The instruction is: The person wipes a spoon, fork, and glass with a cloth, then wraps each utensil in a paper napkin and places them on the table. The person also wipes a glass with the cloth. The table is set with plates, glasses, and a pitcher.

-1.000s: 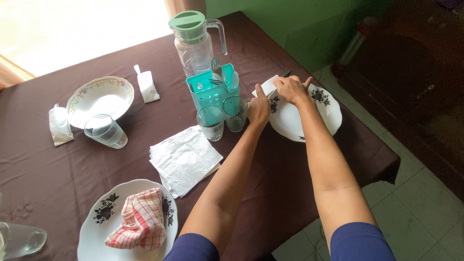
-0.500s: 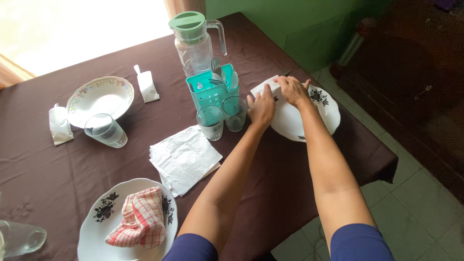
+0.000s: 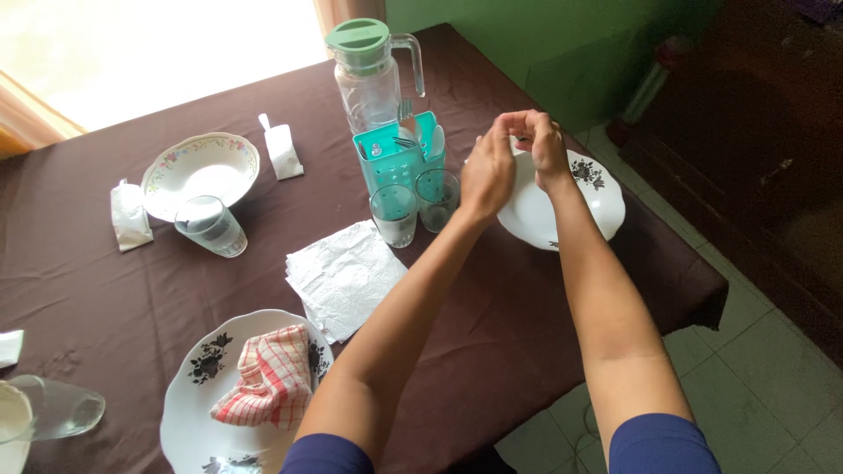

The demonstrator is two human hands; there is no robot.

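Both my hands are raised a little above a white plate with dark flowers (image 3: 597, 197) near the table's right edge. My left hand (image 3: 488, 175) and my right hand (image 3: 546, 145) meet at the fingertips, which pinch together over the plate's far rim. They seem to hold a folded white napkin, which is almost wholly hidden behind the fingers. Just left of my left hand stand two empty glasses (image 3: 393, 215) and a teal cutlery holder (image 3: 395, 158) with forks and spoons.
A glass pitcher with a green lid (image 3: 373, 79) stands behind the holder. A stack of white napkins (image 3: 344, 276) lies mid-table. A red checked cloth (image 3: 263, 386) sits on a near plate (image 3: 198, 412). A flowered bowl (image 3: 202, 162), a glass (image 3: 211, 226) and folded napkins (image 3: 130, 218) are at left.
My hands rose off the plate and came together at the fingertips. The white napkin that lay on the plate's left rim is no longer seen there. The view shifted slightly.
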